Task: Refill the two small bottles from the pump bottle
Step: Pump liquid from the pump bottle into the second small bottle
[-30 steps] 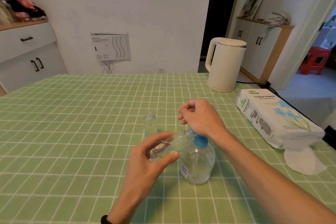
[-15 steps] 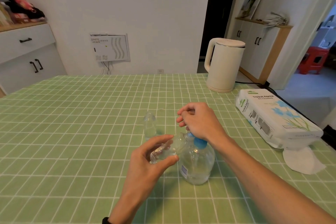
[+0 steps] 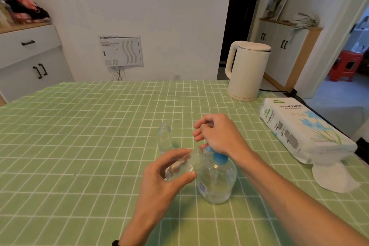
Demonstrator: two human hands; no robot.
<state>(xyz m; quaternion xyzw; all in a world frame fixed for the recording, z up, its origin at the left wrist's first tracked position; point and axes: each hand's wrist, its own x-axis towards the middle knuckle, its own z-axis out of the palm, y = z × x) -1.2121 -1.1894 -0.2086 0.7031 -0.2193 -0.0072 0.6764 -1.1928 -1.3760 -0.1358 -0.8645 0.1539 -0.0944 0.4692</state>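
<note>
A clear round pump bottle with a blue collar stands on the green checked tablecloth. My right hand rests on top of its pump head, palm down, fingers loosely curled; the pump head itself is hidden under the hand. My left hand grips a small clear bottle, tilted on its side with its mouth against the pump spout. A second small clear bottle stands upright and capped, just beyond my left hand.
A cream electric kettle stands at the table's far right, its cord trailing off the edge. A pack of tissue paper lies to the right, with a loose white tissue by it.
My right hand has sunk slightly onto the pump head. The tilted small bottle in my left hand stays at the spout.
</note>
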